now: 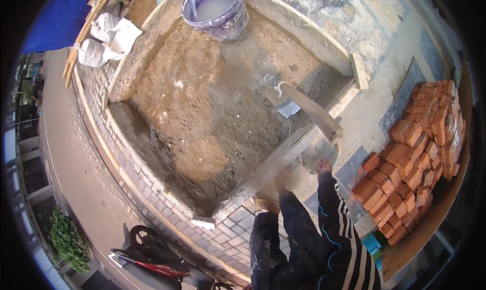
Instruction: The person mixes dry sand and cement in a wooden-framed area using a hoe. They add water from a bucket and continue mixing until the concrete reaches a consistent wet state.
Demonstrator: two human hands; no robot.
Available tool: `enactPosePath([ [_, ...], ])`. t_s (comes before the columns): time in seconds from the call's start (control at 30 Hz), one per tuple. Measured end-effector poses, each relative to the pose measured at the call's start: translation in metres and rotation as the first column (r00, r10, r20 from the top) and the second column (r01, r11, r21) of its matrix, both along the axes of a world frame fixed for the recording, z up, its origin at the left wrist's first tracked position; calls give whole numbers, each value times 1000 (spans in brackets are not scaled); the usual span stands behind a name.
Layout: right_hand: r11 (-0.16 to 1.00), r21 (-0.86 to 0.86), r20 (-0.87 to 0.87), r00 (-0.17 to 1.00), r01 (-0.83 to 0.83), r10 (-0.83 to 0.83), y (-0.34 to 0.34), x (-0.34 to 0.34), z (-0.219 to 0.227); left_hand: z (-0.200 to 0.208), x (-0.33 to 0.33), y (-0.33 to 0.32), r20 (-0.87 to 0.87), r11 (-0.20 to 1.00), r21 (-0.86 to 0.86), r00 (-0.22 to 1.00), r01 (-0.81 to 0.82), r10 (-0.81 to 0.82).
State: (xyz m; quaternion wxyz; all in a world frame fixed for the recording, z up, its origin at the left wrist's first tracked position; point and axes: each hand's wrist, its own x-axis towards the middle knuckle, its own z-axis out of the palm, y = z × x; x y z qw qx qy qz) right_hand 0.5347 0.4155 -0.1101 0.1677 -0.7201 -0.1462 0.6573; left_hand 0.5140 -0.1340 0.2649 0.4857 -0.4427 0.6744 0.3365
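My right hand [323,165], in a dark sleeve with pale stripes, has its fingers closed at the rim of a round, shallow grey pan [319,152]. The pan appears to have grey residue inside. Beyond it, a hoe [309,108] rests with its thick wooden handle across the edge of the mixing bed and its metal blade [288,108] over the grey mix [248,113]. My left hand does not show. Below the bed's near edge are my legs in dark trousers and a sandalled foot [267,205]; the area around the other foot is blurred.
Boards [298,16] edge the bed. A purple bucket [223,29] of cloudy water stands at its far end. Red bricks [400,173] are stacked at right. White sacks [121,39] and bamboo poles [83,37] lie far left; a motorcycle [157,264] stands near left.
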Motion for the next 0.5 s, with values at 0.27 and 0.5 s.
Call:
enactPosePath([
  [0.27, 994, -1, 4, 994, 111, -111, 13, 65, 91, -10, 26, -18, -61, 985, 124, 990, -121, 129],
  [0.5, 999, -27, 114, 993, 30, -27, -22, 165, 191, -42, 12, -48, -209, 967, 249, 972, -52, 106],
])
